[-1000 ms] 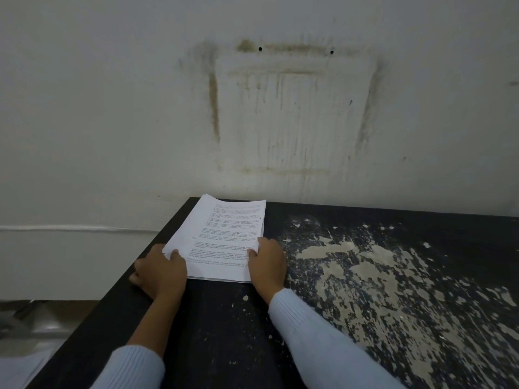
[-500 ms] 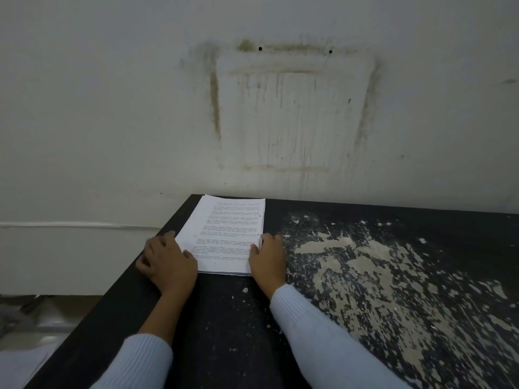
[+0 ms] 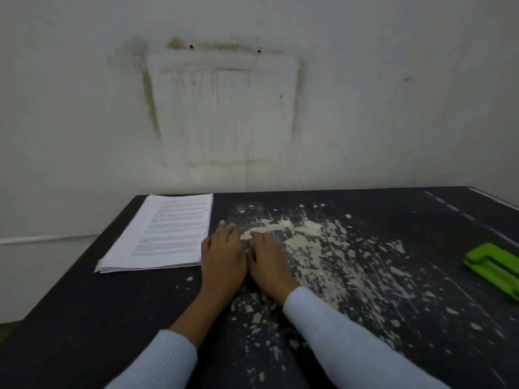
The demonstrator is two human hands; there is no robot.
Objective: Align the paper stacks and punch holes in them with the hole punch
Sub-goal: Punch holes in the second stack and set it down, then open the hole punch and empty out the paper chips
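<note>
A stack of white printed paper (image 3: 165,234) lies flat at the far left corner of the black table (image 3: 84,318). My left hand (image 3: 223,256) rests palm down on the table just right of the stack's near right corner. My right hand (image 3: 269,262) lies flat beside it, the two hands almost touching. Neither hand holds anything. A bright green hole punch (image 3: 495,266) sits at the right edge of the view, far from both hands and partly cut off.
The table top is worn, with pale patches of peeled paint (image 3: 323,248) across its middle. A stained white wall (image 3: 224,108) stands right behind the table. The table's left edge drops off next to the paper.
Both hands have let go of the paper stack and moved right onto the bare table. The view has swung right, bringing the green hole punch into sight.
</note>
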